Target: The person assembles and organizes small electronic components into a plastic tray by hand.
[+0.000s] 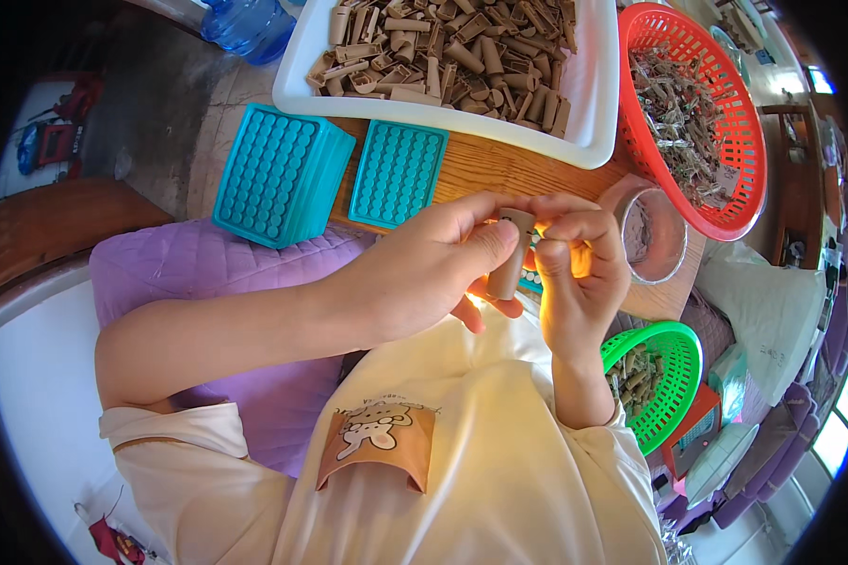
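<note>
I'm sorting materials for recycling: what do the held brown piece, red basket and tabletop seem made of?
Brown piece: matte, likely moulded plastic, by its smooth, even colour, though uncertain.
Red basket: probably plastic with a slight sheen; its wall is evenly slotted.
Tabletop: smooth wood or wood-look laminate, with streaky grain.

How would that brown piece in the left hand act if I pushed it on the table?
The brown piece would probably rock or roll, because its outside is rounded. It's likely stiff: its sides look straight in the left hand. It's maybe light too, being so small.
</note>
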`<state>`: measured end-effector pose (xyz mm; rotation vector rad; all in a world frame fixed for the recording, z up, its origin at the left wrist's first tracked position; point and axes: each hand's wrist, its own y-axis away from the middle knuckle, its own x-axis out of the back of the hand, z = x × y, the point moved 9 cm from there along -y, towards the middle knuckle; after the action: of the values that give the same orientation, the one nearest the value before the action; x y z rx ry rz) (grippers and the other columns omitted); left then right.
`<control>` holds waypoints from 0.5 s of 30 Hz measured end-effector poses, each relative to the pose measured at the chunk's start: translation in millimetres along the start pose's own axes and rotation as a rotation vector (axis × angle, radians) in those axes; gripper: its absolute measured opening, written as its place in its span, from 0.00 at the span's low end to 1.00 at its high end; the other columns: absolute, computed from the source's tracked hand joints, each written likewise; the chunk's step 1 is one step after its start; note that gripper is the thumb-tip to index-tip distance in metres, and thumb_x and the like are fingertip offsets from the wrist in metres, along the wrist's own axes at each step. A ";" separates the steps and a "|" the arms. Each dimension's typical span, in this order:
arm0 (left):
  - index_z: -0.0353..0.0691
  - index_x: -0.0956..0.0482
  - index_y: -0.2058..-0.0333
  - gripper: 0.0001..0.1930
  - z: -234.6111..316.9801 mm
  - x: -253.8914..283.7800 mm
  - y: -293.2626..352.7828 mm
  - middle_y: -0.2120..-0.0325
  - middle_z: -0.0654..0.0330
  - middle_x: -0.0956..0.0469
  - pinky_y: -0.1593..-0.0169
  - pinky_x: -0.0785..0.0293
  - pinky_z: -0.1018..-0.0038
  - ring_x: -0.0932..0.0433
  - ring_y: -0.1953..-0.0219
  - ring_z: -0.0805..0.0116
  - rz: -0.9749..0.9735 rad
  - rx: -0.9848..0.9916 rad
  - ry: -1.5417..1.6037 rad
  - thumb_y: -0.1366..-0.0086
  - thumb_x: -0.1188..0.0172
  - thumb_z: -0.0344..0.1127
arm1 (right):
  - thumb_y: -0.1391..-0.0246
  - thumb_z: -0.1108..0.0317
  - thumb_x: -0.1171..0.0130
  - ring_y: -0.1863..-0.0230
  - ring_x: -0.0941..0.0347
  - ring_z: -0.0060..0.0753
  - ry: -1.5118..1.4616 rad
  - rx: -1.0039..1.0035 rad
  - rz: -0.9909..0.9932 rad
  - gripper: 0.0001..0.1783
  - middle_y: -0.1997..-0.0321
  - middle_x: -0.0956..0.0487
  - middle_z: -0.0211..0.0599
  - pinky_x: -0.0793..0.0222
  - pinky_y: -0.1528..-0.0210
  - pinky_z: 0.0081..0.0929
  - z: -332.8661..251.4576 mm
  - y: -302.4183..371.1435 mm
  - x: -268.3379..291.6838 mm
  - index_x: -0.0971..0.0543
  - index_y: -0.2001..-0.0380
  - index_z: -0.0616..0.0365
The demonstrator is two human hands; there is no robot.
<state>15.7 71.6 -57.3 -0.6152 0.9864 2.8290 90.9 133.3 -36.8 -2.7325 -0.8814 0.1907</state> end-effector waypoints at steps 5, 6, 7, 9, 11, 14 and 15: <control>0.38 0.41 0.51 0.18 -15.2 6.6 -4.9 0.74 0.64 0.33 0.78 0.35 0.86 0.27 0.71 0.74 0.050 0.029 -0.029 0.36 0.63 0.42 | 0.51 0.81 0.54 0.66 0.31 0.23 -0.173 -0.172 0.031 0.02 0.61 0.30 0.40 0.30 0.67 0.19 22.7 6.2 -7.0 0.34 0.72 0.65; 0.38 0.41 0.51 0.18 -19.1 8.3 -5.3 0.73 0.64 0.32 0.78 0.36 0.86 0.27 0.72 0.75 0.071 0.044 -0.054 0.36 0.64 0.41 | 0.51 0.81 0.54 0.66 0.31 0.23 -0.178 -0.204 0.013 0.01 0.61 0.30 0.40 0.29 0.68 0.19 27.0 7.4 -8.7 0.34 0.72 0.65; 0.38 0.41 0.51 0.18 -20.1 7.9 -5.1 0.73 0.64 0.32 0.78 0.36 0.86 0.27 0.72 0.75 0.073 0.041 -0.055 0.36 0.64 0.41 | 0.51 0.81 0.54 0.66 0.30 0.24 -0.153 -0.235 -0.011 0.02 0.62 0.30 0.40 0.28 0.67 0.20 29.8 9.3 -9.6 0.33 0.73 0.66; 0.38 0.40 0.52 0.17 -26.3 8.2 -4.5 0.72 0.63 0.31 0.78 0.37 0.87 0.28 0.73 0.76 0.093 0.095 -0.023 0.36 0.64 0.41 | 0.51 0.81 0.54 0.66 0.30 0.25 -0.199 -0.244 -0.026 0.02 0.63 0.29 0.40 0.28 0.67 0.20 32.3 13.0 -9.6 0.33 0.73 0.66; 0.38 0.40 0.52 0.17 -28.3 6.8 -5.1 0.72 0.63 0.31 0.78 0.37 0.87 0.28 0.73 0.76 0.088 0.119 -0.002 0.35 0.64 0.40 | 0.51 0.82 0.55 0.65 0.30 0.26 -0.252 -0.250 -0.052 0.02 0.63 0.30 0.41 0.27 0.66 0.21 36.3 17.1 -9.5 0.33 0.73 0.66; 0.37 0.40 0.53 0.17 -32.0 3.7 -6.0 0.72 0.63 0.31 0.78 0.37 0.87 0.28 0.74 0.77 0.093 0.143 0.027 0.35 0.64 0.40 | 0.51 0.81 0.55 0.64 0.30 0.27 -0.311 -0.240 -0.035 0.01 0.62 0.30 0.41 0.27 0.65 0.23 39.6 21.3 -8.1 0.34 0.73 0.66; 0.37 0.40 0.53 0.17 -31.9 3.7 -6.4 0.72 0.63 0.31 0.78 0.37 0.87 0.29 0.75 0.77 0.094 0.139 0.036 0.35 0.64 0.40 | 0.51 0.81 0.55 0.63 0.30 0.28 -0.297 -0.246 -0.028 0.01 0.61 0.31 0.42 0.27 0.64 0.24 39.3 22.5 -7.5 0.34 0.73 0.66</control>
<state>24.7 56.9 -85.2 -0.6228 1.2379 2.8059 89.3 119.5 -80.6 -2.9656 -1.0840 0.5260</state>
